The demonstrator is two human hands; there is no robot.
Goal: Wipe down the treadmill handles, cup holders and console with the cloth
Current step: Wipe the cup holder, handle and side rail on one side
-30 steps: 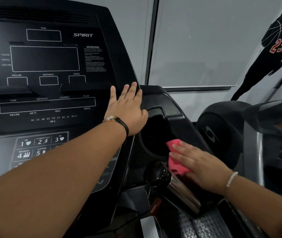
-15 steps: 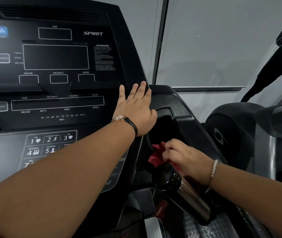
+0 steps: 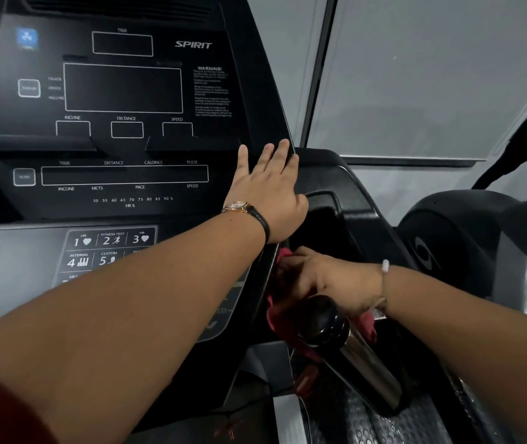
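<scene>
Left hand (image 3: 268,190) flat on console (image 3: 159,206), right hand (image 3: 329,280) gripping red cloth (image 3: 274,315) at cup holder (image 3: 347,216)

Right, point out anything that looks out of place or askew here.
The shiny steel bottle with a black cap lies tilted, not upright, close to the black cup holder, right where the right hand works the red cloth. Nothing spilled or damaged shows.

Upper left, the console (image 3: 121,91) is showing smooth, faintly glossy black plastic, while lower centre the bottle (image 3: 364,357) is gleaming as polished metal beside the matt red cloth (image 3: 274,317).
</scene>
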